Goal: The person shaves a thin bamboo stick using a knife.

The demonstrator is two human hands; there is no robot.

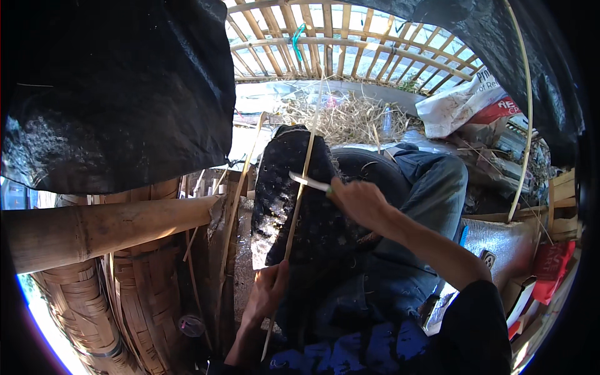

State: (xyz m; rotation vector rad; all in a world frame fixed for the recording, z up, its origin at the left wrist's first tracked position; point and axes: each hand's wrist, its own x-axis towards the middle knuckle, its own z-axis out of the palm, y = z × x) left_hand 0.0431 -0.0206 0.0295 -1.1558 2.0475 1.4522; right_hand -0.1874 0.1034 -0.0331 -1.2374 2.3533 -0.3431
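Observation:
My left hand (pixel 267 289) is closed around the lower part of a long, thin bamboo strip (pixel 294 228). The strip slants up and away over a dark, worn cloth (pixel 275 169) lying across my leg. My right hand (pixel 361 201) grips a knife by its handle, which the fingers mostly hide. Its pale, curved blade (pixel 307 182) points left and crosses the strip about midway along; whether the edge touches it I cannot tell. The strip's lower end runs on below my left hand toward my lap.
A thick bamboo pole (pixel 112 228) juts in from the left above woven bamboo baskets (pixel 144 294). Black sheeting (pixel 119 94) hangs at upper left. Ahead lie a heap of shavings (pixel 350 119) and a slatted bamboo fence (pixel 350 44). A white sack (pixel 447 111) and red packet (pixel 553 270) sit at right.

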